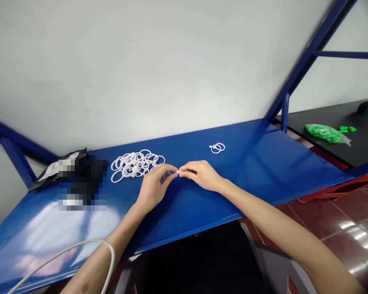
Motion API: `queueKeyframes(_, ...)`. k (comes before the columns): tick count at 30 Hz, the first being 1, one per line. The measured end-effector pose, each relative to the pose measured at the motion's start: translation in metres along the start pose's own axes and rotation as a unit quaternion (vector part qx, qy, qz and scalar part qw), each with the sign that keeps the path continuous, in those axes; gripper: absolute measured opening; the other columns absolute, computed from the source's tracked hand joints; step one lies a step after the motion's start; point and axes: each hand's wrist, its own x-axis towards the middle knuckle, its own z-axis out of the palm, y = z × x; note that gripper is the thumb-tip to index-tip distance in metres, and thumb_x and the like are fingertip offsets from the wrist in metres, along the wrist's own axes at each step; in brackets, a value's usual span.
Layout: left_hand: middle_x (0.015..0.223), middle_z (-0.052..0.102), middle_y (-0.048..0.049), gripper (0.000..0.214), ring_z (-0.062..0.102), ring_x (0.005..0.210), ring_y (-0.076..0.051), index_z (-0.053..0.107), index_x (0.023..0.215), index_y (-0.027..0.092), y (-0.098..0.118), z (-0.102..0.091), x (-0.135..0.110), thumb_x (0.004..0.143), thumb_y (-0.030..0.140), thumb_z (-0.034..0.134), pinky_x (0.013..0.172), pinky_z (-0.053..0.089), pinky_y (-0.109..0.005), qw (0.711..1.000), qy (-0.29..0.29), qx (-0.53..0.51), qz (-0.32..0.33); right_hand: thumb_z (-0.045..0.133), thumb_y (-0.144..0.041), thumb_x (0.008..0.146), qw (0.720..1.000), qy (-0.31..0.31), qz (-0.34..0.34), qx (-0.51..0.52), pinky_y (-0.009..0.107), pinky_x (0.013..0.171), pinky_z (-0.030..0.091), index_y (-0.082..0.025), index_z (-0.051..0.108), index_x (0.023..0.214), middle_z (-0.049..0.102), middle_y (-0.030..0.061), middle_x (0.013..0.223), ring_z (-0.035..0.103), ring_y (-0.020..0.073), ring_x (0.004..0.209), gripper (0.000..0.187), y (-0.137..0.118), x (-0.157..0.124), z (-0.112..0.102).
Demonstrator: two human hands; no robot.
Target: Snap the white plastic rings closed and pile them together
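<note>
Our grips meet at centre. Left hand (155,185) and right hand (202,173) both pinch the small white plastic piece (178,172), fingertips closed on it, just above the glossy blue metal tabletop (263,163). It is too small to tell its axis. The heap of white plastic rings (136,163) lies at ten o'clock, nearer the left hand. The linked pair of white rings (217,148) lies at one o'clock, nearer the right. The black packet (50,171) has a blurred label, so nothing reads.

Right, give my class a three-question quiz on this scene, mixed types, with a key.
1. True or false: the left hand and right hand pinch one small white piece between them.
2. On the blue table, the pile of white rings lies: A by the left hand; B by the right hand; C at the near edge.
3. Fill in: the bag of green pieces lies on a side table coloured ___.
Key: 1 true; 2 A; 3 black.
</note>
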Motion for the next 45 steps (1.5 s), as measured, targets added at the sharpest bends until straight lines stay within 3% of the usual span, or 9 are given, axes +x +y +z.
queueKeyframes(9,0.089,0.075,-0.0024,0.012,0.065,0.068,-0.013,0.073,0.091,0.022,-0.005,0.009,-0.003,0.094,0.03,0.065,0.061,0.053,-0.025,0.998,0.015,-0.065,0.008,0.053,-0.029,0.105,0.996,0.009,-0.063,-0.067,0.029,0.086,0.054,-0.021,0.075,0.104,0.076,0.005,0.102,0.071,0.0173,0.092,0.023,0.002,-0.004,0.006)
queueKeyframes(20,0.082,0.072,-0.0003,0.02,0.068,0.072,-0.012,0.07,0.083,0.022,-0.003,0.01,-0.012,0.096,0.014,0.058,0.068,0.054,-0.023,0.995,0.027,-0.061,0.079,0.05,-0.026,0.106,0.964,-0.024,-0.116,-0.239,0.028,0.07,0.048,-0.019,0.071,0.099,0.075,0.0051,0.095,0.067,0.0181,0.086,0.023,-0.003,-0.012,0.013)
queueKeyframes(24,0.094,0.074,-0.0035,0.014,0.068,0.087,-0.016,0.072,0.097,0.021,-0.013,0.008,0.0,0.098,0.02,0.058,0.081,0.055,-0.028,0.993,0.028,0.029,0.108,0.052,-0.033,0.106,0.964,-0.008,-0.056,-0.26,0.028,0.074,0.048,-0.018,0.07,0.106,0.075,0.0068,0.101,0.068,0.0193,0.093,0.024,-0.006,-0.002,0.009)
queueKeyframes(28,0.114,0.071,-0.0126,0.027,0.06,0.109,-0.03,0.071,0.12,0.016,-0.033,0.006,0.008,0.097,0.023,0.058,0.097,0.05,-0.045,0.966,0.04,0.235,0.096,0.052,-0.035,0.106,0.949,0.015,0.063,-0.308,0.029,0.079,0.049,-0.02,0.071,0.111,0.074,0.007,0.112,0.066,0.0216,0.105,0.025,0.0,0.007,-0.012)
queueKeyframes(32,0.125,0.066,-0.0169,0.023,0.054,0.114,-0.038,0.074,0.11,0.015,-0.053,0.003,0.008,0.095,0.023,0.059,0.095,0.048,-0.052,0.937,0.027,0.344,0.047,0.052,-0.029,0.105,0.901,0.048,0.198,-0.383,0.031,0.074,0.05,-0.02,0.074,0.111,0.071,0.0109,0.111,0.062,0.026,0.105,0.025,0.019,0.004,-0.045)
queueKeyframes(38,0.12,0.067,-0.0142,0.018,0.054,0.109,-0.034,0.072,0.094,0.019,-0.051,0.001,0.01,0.097,0.025,0.056,0.092,0.045,-0.049,0.943,0.03,0.326,0.059,0.052,-0.027,0.103,0.861,0.096,0.269,-0.42,0.035,0.073,0.053,-0.02,0.075,0.114,0.068,0.014,0.115,0.058,0.0314,0.11,0.026,0.035,-0.002,-0.07)
queueKeyframes(41,0.116,0.069,-0.0125,0.016,0.054,0.107,-0.031,0.068,0.098,0.019,-0.036,0.0,0.008,0.1,0.025,0.052,0.093,0.044,-0.046,0.956,0.052,0.278,0.081,0.059,-0.029,0.1,0.869,0.108,0.251,-0.412,0.039,0.078,0.056,-0.015,0.072,0.119,0.067,0.0168,0.12,0.056,0.0344,0.116,0.027,0.028,-0.001,-0.063)
queueKeyframes(45,0.105,0.07,-0.0073,0.014,0.056,0.1,-0.024,0.061,0.1,0.021,-0.016,0.0,0.003,0.102,0.022,0.047,0.093,0.045,-0.04,0.983,0.026,0.157,0.092,0.057,-0.031,0.101,0.941,0.111,0.111,-0.301,0.041,0.091,0.056,-0.019,0.069,0.124,0.067,0.0124,0.124,0.061,0.0282,0.114,0.028,0.008,0.0,-0.038)
